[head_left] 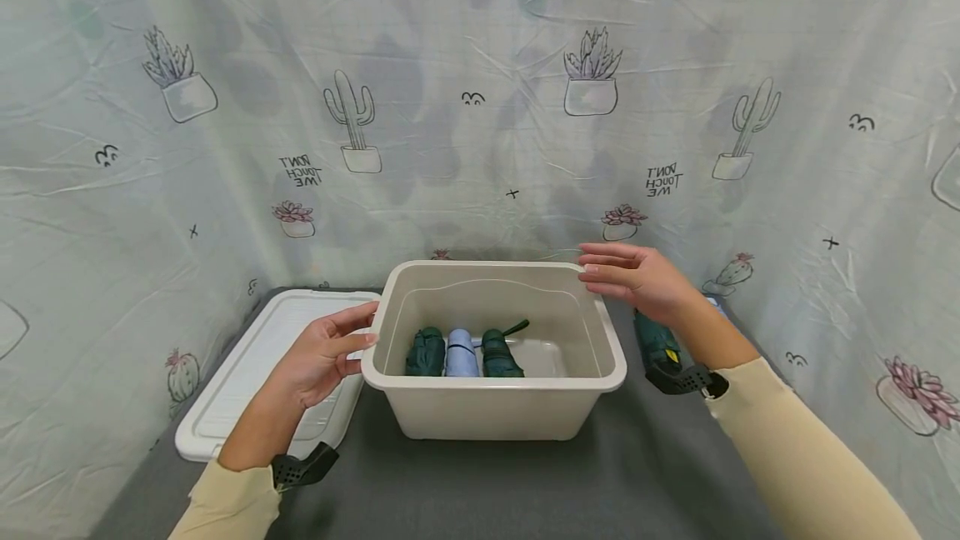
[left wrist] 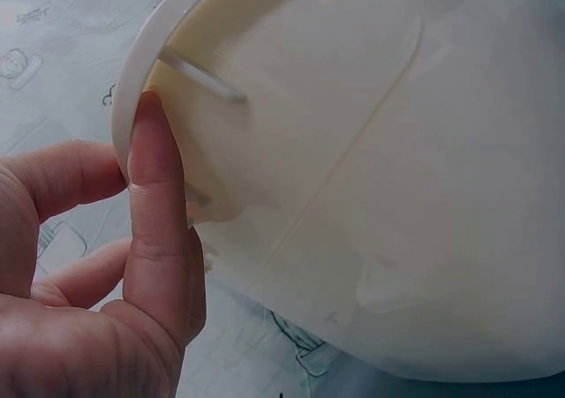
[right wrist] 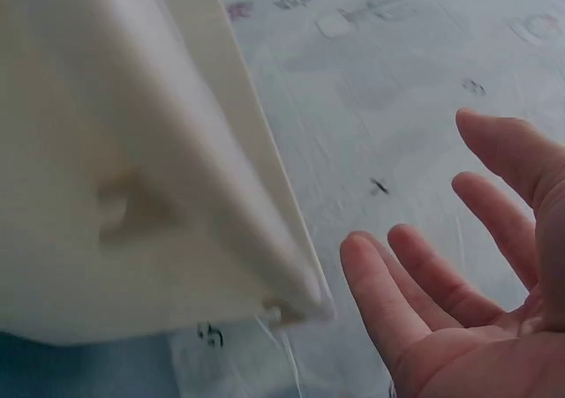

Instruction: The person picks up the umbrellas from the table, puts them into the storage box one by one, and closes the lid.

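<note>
A beige plastic storage bin (head_left: 495, 411) stands on the grey surface. Three rolled-up folding umbrellas lie side by side in it: a dark green umbrella (head_left: 426, 352), a light blue umbrella (head_left: 461, 354) and a second dark green umbrella (head_left: 500, 355) with a wrist strap. My left hand (head_left: 322, 357) grips the bin's left rim; in the left wrist view one finger reaches up under the rim (left wrist: 132, 89) while another digit touches its edge. My right hand (head_left: 637, 277) is by the back right corner, fingers spread; the right wrist view shows them apart from the bin.
A white lid (head_left: 300, 340) lies flat left of the bin, partly beneath my left arm. Another dark green umbrella (head_left: 656, 340) lies to the right, partly hidden by my right wrist, with something light blue (head_left: 714, 303) behind. A patterned curtain (head_left: 480, 148) hangs behind.
</note>
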The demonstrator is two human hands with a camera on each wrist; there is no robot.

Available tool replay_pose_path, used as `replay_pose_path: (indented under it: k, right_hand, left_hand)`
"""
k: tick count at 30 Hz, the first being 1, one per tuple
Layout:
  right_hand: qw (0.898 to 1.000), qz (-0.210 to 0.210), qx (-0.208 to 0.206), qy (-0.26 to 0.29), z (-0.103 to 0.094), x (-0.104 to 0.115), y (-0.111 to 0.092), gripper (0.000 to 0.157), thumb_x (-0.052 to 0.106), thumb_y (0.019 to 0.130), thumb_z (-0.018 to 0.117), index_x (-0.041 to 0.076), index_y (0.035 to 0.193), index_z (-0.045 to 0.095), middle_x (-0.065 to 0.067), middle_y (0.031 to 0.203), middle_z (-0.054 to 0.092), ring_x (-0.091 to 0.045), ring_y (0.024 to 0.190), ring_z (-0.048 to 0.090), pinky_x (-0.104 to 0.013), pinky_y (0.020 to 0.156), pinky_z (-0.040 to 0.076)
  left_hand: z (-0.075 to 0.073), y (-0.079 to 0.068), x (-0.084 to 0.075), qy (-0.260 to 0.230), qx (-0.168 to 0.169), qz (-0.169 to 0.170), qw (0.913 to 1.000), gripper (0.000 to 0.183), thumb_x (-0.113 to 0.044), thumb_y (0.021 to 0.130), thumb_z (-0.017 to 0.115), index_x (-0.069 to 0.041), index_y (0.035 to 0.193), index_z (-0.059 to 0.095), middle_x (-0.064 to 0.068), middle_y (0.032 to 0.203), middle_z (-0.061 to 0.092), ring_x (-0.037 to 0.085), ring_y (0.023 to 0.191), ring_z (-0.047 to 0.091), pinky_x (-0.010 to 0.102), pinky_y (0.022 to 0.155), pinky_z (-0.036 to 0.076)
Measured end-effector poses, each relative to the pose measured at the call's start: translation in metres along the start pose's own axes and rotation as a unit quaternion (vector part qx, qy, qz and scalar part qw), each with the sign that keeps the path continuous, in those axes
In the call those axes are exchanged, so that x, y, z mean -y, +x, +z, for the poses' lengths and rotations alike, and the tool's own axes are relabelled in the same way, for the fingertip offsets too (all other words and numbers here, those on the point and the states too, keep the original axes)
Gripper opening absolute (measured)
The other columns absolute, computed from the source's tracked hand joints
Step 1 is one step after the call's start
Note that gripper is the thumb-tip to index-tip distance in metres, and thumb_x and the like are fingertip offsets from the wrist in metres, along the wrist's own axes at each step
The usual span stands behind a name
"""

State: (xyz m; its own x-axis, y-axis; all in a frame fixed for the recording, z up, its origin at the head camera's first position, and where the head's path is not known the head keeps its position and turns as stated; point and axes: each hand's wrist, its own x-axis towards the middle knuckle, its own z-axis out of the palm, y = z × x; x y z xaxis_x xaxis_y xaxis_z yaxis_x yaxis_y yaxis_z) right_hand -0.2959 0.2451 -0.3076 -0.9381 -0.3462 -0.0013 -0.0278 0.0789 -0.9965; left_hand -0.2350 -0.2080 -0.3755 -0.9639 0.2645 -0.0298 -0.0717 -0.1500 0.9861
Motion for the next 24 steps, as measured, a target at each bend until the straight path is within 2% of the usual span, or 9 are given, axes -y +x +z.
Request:
replay_pose_path:
  k: [3, 6, 12, 15, 17, 20, 22, 24]
  right_hand:
    - [1.000, -0.014, -0.027, -0.004, -0.009, -0.007, -0.007, 0.054, 0.019, 0.089, 0.065, 0.008, 0.138, 0.047, -0.004, 0.133, 0.054, -0.022, 0.117, 0.059, -0.041, 0.099, 0.046]
    - [0.998, -0.021, -0.050, -0.015, -0.019, -0.015, -0.014, 0.053, 0.019, 0.088, 0.065, 0.009, 0.137, 0.048, -0.004, 0.133, 0.054, -0.016, 0.113, 0.061, -0.037, 0.097, 0.048]
    - [0.994, -0.033, -0.079, -0.067, -0.046, -0.040, -0.024, 0.056, 0.019, 0.087, 0.067, 0.010, 0.139, 0.047, 0.002, 0.130, 0.053, -0.006, 0.107, 0.061, -0.023, 0.090, 0.052]
    - [0.988, -0.030, -0.110, -0.100, -0.059, -0.054, -0.028, 0.056, 0.025, 0.087, 0.067, 0.012, 0.138, 0.048, 0.005, 0.129, 0.055, -0.002, 0.104, 0.062, -0.021, 0.087, 0.053]
    - [0.978, -0.025, -0.140, -0.151, -0.068, -0.063, -0.032, 0.056, 0.033, 0.086, 0.067, 0.016, 0.137, 0.050, 0.006, 0.131, 0.056, 0.003, 0.101, 0.061, -0.022, 0.087, 0.053]
    - [0.954, -0.019, -0.180, -0.241, -0.081, -0.075, -0.039, 0.056, 0.043, 0.085, 0.065, 0.022, 0.135, 0.052, 0.002, 0.136, 0.054, 0.009, 0.101, 0.056, -0.027, 0.087, 0.053]
    - [0.934, -0.018, -0.200, -0.295, -0.089, -0.082, -0.045, 0.055, 0.047, 0.085, 0.064, 0.025, 0.134, 0.053, 0.002, 0.135, 0.054, 0.007, 0.104, 0.054, -0.028, 0.086, 0.052]
    - [0.924, -0.019, -0.214, -0.317, -0.097, -0.088, -0.051, 0.054, 0.047, 0.085, 0.064, 0.025, 0.134, 0.054, 0.001, 0.134, 0.055, -0.002, 0.111, 0.054, -0.030, 0.086, 0.050]
  left_hand:
    - [0.000, -0.001, 0.000, 0.001, -0.001, 0.000, 1.0000, 0.062, -0.007, 0.089, 0.063, -0.006, 0.145, 0.036, 0.015, 0.128, 0.047, 0.025, 0.104, 0.066, 0.043, 0.081, 0.054]
    - [0.000, 0.000, 0.000, 0.001, 0.002, 0.003, 1.0000, 0.062, -0.007, 0.089, 0.063, -0.006, 0.144, 0.036, 0.017, 0.129, 0.046, 0.025, 0.103, 0.066, 0.043, 0.081, 0.054]
    - [-0.003, 0.001, 0.000, -0.003, 0.006, 0.007, 1.0000, 0.061, -0.007, 0.089, 0.063, -0.005, 0.144, 0.036, 0.017, 0.128, 0.047, 0.025, 0.102, 0.066, 0.042, 0.080, 0.055]
    - [-0.004, 0.000, 0.000, -0.006, 0.007, 0.006, 0.9999, 0.061, -0.006, 0.089, 0.063, -0.005, 0.144, 0.036, 0.015, 0.128, 0.048, 0.024, 0.101, 0.067, 0.042, 0.080, 0.055]
    - [-0.004, -0.001, 0.000, -0.007, 0.007, 0.005, 0.9999, 0.061, -0.006, 0.089, 0.062, -0.005, 0.144, 0.036, 0.015, 0.128, 0.048, 0.023, 0.101, 0.067, 0.042, 0.080, 0.055]
    - [-0.004, -0.001, -0.001, -0.006, 0.011, 0.003, 0.9999, 0.061, -0.006, 0.089, 0.062, -0.004, 0.144, 0.035, 0.015, 0.129, 0.047, 0.022, 0.101, 0.066, 0.041, 0.081, 0.055]
    - [-0.004, -0.001, -0.001, -0.002, 0.011, 0.003, 0.9999, 0.060, -0.007, 0.090, 0.062, -0.004, 0.144, 0.036, 0.015, 0.130, 0.046, 0.021, 0.101, 0.066, 0.040, 0.081, 0.056]
    - [-0.005, -0.001, 0.000, 0.002, 0.011, 0.003, 0.9999, 0.060, -0.007, 0.090, 0.062, -0.004, 0.144, 0.036, 0.016, 0.130, 0.046, 0.021, 0.101, 0.065, 0.040, 0.081, 0.056]
